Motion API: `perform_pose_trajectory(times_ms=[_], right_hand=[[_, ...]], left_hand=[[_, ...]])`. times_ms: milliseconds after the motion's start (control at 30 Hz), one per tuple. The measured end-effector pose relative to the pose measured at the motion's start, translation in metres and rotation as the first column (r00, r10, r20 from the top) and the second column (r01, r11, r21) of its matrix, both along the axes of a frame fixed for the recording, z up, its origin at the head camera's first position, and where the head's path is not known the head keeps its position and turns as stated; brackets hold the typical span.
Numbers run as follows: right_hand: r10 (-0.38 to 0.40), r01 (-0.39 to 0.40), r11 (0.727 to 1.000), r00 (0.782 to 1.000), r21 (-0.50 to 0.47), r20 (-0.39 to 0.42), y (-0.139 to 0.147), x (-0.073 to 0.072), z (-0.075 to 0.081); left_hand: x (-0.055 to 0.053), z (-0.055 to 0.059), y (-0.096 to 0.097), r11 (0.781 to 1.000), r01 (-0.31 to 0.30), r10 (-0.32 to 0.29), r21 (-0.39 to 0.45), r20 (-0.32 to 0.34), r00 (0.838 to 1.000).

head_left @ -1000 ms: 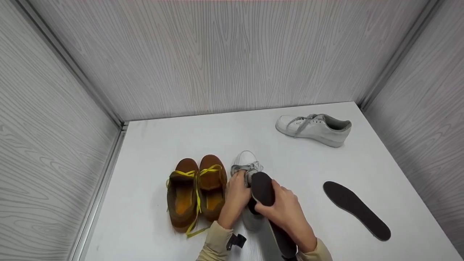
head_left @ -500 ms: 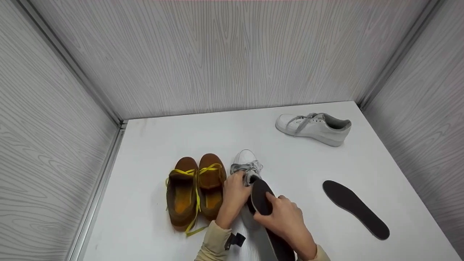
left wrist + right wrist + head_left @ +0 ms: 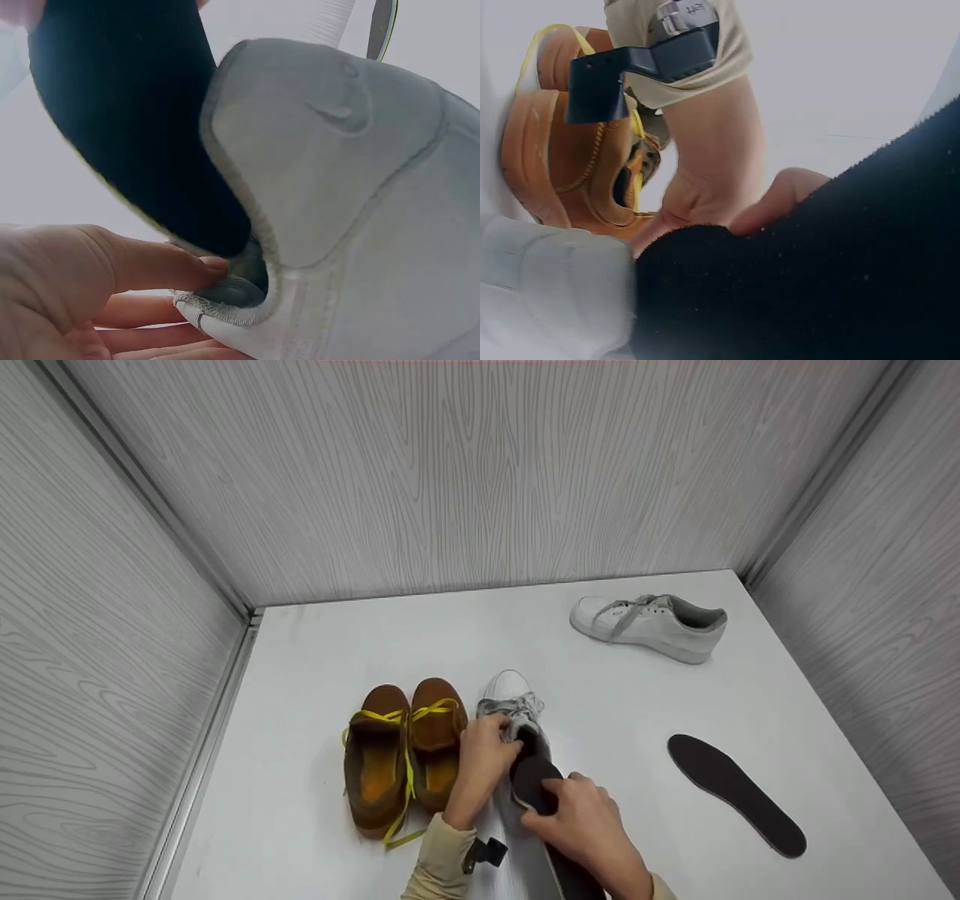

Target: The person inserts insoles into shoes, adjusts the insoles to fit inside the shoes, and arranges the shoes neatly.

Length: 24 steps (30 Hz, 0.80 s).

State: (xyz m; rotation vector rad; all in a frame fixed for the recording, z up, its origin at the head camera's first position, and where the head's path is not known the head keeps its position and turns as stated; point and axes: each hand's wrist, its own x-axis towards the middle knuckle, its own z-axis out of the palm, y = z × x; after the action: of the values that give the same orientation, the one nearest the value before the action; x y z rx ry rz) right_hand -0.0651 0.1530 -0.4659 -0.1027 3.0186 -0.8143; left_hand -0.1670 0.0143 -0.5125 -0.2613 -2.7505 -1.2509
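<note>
A white sneaker [image 3: 510, 686] with grey laces stands toe-away in front of me. My left hand [image 3: 484, 761] pinches its tongue, thumb inside the collar in the left wrist view. My right hand [image 3: 589, 821] grips a dark insole [image 3: 534, 780], thumb on one edge and fingers over the top. The insole slants over the heel, and in the left wrist view one end of this black insole [image 3: 127, 112] dips into the opening of the sneaker [image 3: 337, 165]. How deep that end goes is hidden.
A pair of brown moccasins [image 3: 433, 735] with yellow laces stands close left of the left hand. Another dark insole [image 3: 739, 795] lies flat on the white table [image 3: 360, 637] at right. The second white sneaker [image 3: 645, 630] rests at the back right. Grey wood-grain panels [image 3: 465, 472] enclose the table.
The right hand has drawn the insole's front end back toward me and lower, from over the tongue to the shoe opening. The left hand stays at the tongue, which is more exposed now.
</note>
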Motion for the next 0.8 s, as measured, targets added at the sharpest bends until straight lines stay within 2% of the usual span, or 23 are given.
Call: perform_pose_trajectory(times_ms=[233, 400, 533, 667, 800], right_hand=[[-0.006, 0.006, 1.0, 1.0, -0.005, -0.002, -0.007, -0.012, -0.014], [-0.015, 0.015, 1.0, 1.0, -0.004, -0.007, -0.012, -0.02, -0.022], [-0.012, 0.011, 0.999, 1.0, 0.034, 0.017, -0.017, -0.021, -0.024], [0.003, -0.002, 0.998, 1.0, 0.067, -0.014, -0.021, -0.021, -0.024], [0.011, -0.007, 0.998, 0.998, 0.059, -0.057, -0.023, -0.024, -0.024]], left_hand=[[0.0, -0.001, -0.001, 0.999, 0.017, -0.018, -0.028, -0.032, 0.999], [0.001, -0.001, 0.001, 1.0, 0.016, -0.017, -0.021, -0.02, 1.0], [0.001, -0.001, 0.001, 1.0, 0.009, -0.009, -0.023, -0.007, 1.0], [0.0, -0.002, 0.001, 1.0, -0.001, 0.0, -0.031, -0.006, 1.0], [0.0, -0.001, 0.0, 0.999, -0.007, 0.007, -0.031, -0.003, 1.0]])
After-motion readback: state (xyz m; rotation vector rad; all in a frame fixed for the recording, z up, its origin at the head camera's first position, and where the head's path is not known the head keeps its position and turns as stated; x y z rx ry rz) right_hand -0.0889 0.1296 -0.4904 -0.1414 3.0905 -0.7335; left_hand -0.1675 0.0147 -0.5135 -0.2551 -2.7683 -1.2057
